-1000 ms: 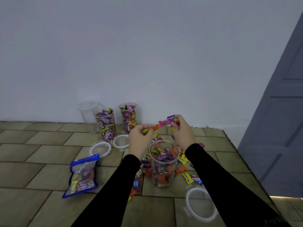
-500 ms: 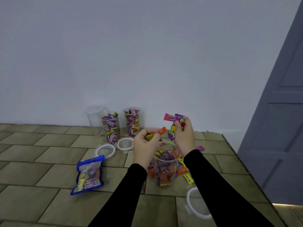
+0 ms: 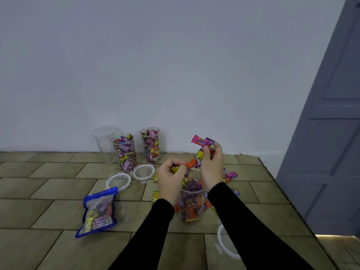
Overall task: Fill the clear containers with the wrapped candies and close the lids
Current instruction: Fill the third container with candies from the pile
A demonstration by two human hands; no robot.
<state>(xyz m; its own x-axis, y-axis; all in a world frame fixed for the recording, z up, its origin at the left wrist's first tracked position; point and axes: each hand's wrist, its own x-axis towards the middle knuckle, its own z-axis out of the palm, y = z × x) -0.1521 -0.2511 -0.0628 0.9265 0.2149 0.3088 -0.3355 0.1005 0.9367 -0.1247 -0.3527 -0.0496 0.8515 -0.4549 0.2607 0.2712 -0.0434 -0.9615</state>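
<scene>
While both hands hover above the near jar (image 3: 191, 203), presumably to drop sweets in, the left hand (image 3: 171, 179) grips an orange candy (image 3: 190, 164) and the right hand (image 3: 212, 164) pinches several candies (image 3: 202, 142). Against the earlier frame, both hands sit higher. The near lid (image 3: 224, 242) lies unused on the floor (image 3: 48, 191).

Pink candy (image 3: 199, 140), orange candy (image 3: 190, 164), blue-edged bag (image 3: 98, 211), black sleeves (image 3: 243, 221), olive tiled floor (image 3: 48, 172)
</scene>
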